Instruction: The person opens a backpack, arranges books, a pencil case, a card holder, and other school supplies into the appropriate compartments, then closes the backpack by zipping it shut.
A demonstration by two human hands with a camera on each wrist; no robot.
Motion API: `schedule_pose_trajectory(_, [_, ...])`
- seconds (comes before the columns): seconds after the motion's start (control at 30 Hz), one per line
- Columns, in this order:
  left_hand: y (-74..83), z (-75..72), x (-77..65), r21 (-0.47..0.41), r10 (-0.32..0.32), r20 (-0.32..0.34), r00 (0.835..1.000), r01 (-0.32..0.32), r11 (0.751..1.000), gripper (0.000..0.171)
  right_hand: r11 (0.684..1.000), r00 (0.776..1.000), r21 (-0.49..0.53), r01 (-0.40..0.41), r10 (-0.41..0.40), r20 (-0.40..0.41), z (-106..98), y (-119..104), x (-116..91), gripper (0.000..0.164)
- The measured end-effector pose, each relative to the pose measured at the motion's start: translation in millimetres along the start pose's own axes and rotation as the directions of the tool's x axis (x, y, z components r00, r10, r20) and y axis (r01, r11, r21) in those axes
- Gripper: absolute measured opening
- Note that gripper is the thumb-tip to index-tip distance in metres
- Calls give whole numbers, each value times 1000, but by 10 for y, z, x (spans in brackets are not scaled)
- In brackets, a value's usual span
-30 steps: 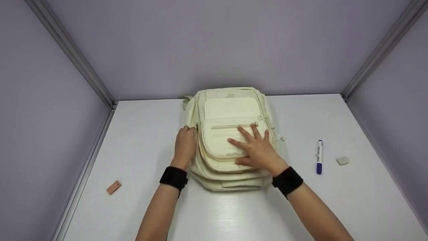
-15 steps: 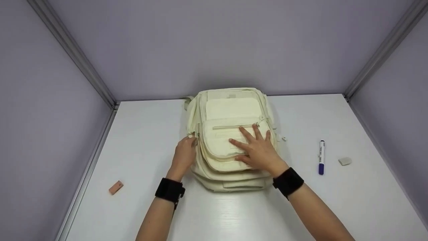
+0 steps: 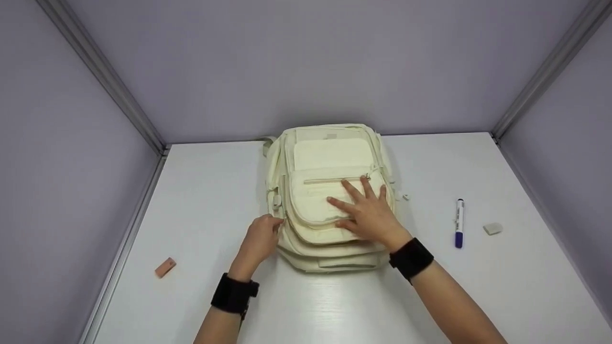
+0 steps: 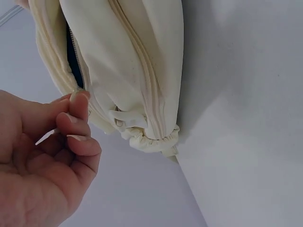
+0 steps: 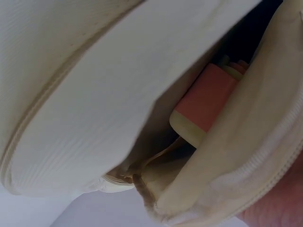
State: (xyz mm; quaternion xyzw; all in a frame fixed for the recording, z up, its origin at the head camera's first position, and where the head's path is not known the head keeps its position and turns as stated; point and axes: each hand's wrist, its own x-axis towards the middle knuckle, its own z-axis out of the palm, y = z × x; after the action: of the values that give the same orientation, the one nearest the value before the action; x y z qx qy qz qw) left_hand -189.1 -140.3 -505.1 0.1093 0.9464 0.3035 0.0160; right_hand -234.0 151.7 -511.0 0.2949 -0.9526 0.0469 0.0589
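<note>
A cream backpack (image 3: 332,155) lies front side up, its top toward the back wall. At its left side my left hand (image 3: 258,241) pinches a zipper pull (image 4: 78,90) between thumb and forefinger. Above the pull, in the left wrist view, the zipper (image 4: 73,54) is parted and something dark blue shows in the gap. My right hand (image 3: 370,215) rests with spread fingers on the backpack's lower front. The right wrist view looks into an open pocket (image 5: 255,118), where a pink and cream object (image 5: 206,99) sits partly hidden; its kind is unclear.
Right of the backpack lie a white marker with a purple cap (image 3: 459,224), a grey-white eraser-like block (image 3: 492,229) and a tiny white bit (image 3: 406,197). A small orange-pink block (image 3: 165,267) is at the left on the white table (image 3: 201,191). Walls enclose the back and sides.
My left hand has slid down the backpack's left side, toward me, along the zipper. My right hand has stayed on the front.
</note>
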Motion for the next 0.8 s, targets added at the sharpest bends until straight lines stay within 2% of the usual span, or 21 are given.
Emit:
schedule_pose_trajectory(0.1, [19,-14,-106,-10,64,68,996,-64,998,27,1000,1000,9,-3,3,1,-4,-2,1,60])
schedule_pose_trajectory(0.2, [50,-29,-179,-24,133,121,984,-131,991,29,1000,1000,28,-9,9,5,-3,-4,2,60])
schedule_pose_trajectory(0.37, [111,-37,-221,-38,200,165,966,-197,980,28,999,1000,44,-13,13,17,5,-6,8,60])
schedule_pose_trajectory(0.5, [167,-12,-230,-52,241,218,946,-235,971,25,999,1000,35,-7,7,16,14,1,7,61])
schedule_pose_trajectory(0.73, [292,94,-234,-45,323,309,895,-326,944,22,1000,1000,23,0,0,-11,26,13,-3,61])
schedule_pose_trajectory(0.8, [338,132,-234,-51,335,314,888,-337,940,22,1000,1000,26,5,-4,-16,32,15,-9,61])
